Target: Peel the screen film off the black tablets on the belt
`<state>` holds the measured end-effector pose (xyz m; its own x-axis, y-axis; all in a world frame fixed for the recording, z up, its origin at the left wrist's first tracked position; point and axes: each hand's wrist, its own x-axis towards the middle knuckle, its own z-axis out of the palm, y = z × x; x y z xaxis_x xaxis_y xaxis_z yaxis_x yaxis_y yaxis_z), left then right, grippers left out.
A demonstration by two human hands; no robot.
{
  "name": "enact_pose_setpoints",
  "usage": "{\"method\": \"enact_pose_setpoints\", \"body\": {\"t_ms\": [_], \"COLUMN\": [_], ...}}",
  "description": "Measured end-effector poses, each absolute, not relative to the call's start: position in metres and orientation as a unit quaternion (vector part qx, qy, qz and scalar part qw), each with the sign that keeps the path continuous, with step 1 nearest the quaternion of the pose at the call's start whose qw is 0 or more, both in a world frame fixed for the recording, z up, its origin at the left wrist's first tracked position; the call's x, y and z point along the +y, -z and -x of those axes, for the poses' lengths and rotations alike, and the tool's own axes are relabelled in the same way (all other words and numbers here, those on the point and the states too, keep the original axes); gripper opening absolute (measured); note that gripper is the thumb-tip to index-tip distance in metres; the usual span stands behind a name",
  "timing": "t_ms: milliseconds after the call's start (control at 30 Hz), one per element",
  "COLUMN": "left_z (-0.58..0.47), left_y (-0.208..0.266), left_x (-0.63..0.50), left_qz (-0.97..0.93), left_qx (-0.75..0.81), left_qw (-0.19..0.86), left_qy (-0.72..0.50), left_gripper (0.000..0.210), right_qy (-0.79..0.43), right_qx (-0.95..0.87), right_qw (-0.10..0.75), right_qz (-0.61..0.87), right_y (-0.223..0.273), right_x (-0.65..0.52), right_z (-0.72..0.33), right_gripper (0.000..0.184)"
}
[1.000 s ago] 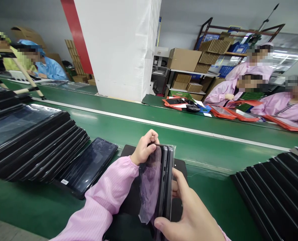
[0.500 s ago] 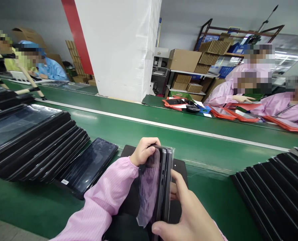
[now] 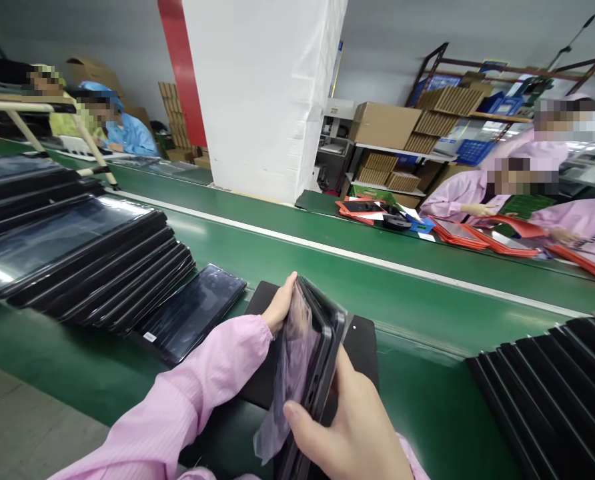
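Two dark tablets are held on edge and close together in front of me. My left hand grips their far end, its fingers partly hidden behind them. A loose clear plastic film hangs along their left side. My right hand is closed around the near part, thumb on the left side and fingers on the right. Beneath, a flat black thing lies on the green bench. Left of my hands a single tablet with a small white label lies face up.
Fanned stacks of film-wrapped tablets lie at left, and another fanned stack at right. A white strip runs along the bench. Beyond it are red-orange folders, a white pillar and several people seated at work.
My left hand has shifted lower on the tablets' far end, its thumb no longer over the top. The tablets have tilted, and my right thumb has moved up their side. The view has swung slightly left.
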<state>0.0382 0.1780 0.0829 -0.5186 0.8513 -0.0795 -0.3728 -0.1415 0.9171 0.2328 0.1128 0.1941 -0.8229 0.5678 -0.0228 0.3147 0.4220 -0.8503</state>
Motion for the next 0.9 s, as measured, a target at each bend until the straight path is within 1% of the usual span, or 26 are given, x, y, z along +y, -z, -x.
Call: {"method": "enact_pose_setpoints", "body": {"t_ms": [100,167,267,333,400,467,567,767,900], "left_z": [-0.022,-0.008,0.005,0.008,0.008,0.009,0.014,0.026,0.027], "left_y": [-0.118,-0.143,-0.169,-0.175,-0.174,-0.169,-0.163,-0.150,-0.144], "left_x": [0.187,0.193,0.199,0.202,0.204,0.206,0.209,0.222,0.230], "left_qz": [-0.206,-0.259,-0.367,-0.401,-0.409,-0.406,-0.397,-0.376,-0.369], "left_qx": [0.502,0.488,0.456,0.447,0.447,0.449,0.454,0.459,0.468], "left_qw": [0.400,0.347,0.257,0.236,0.238,0.240,0.232,0.233,0.227], "left_qy": [-0.739,-0.758,-0.769,-0.764,-0.759,-0.759,-0.763,-0.770,-0.770], "left_gripper": [0.057,0.055,0.057,0.062,0.065,0.065,0.065,0.064,0.064], "right_qy": [-0.427,-0.404,-0.352,-0.302,-0.277,-0.305,-0.387,-0.467,-0.472], "right_qx": [-0.852,-0.869,-0.898,-0.914,-0.922,-0.919,-0.900,-0.867,-0.867], "right_qw": [0.122,0.102,0.012,-0.051,-0.079,-0.077,-0.073,-0.067,-0.064], "right_qz": [0.276,0.265,0.263,0.268,0.260,0.237,0.187,0.161,0.148], "right_y": [-0.192,-0.189,-0.182,-0.176,-0.171,-0.168,-0.167,-0.170,-0.169], "right_x": [0.106,0.105,0.110,0.116,0.125,0.136,0.156,0.182,0.185], "right_z": [-0.232,-0.228,-0.219,-0.212,-0.206,-0.205,-0.207,-0.210,-0.211], "right_gripper": [0.087,0.088,0.086,0.085,0.083,0.086,0.095,0.079,0.078]}}
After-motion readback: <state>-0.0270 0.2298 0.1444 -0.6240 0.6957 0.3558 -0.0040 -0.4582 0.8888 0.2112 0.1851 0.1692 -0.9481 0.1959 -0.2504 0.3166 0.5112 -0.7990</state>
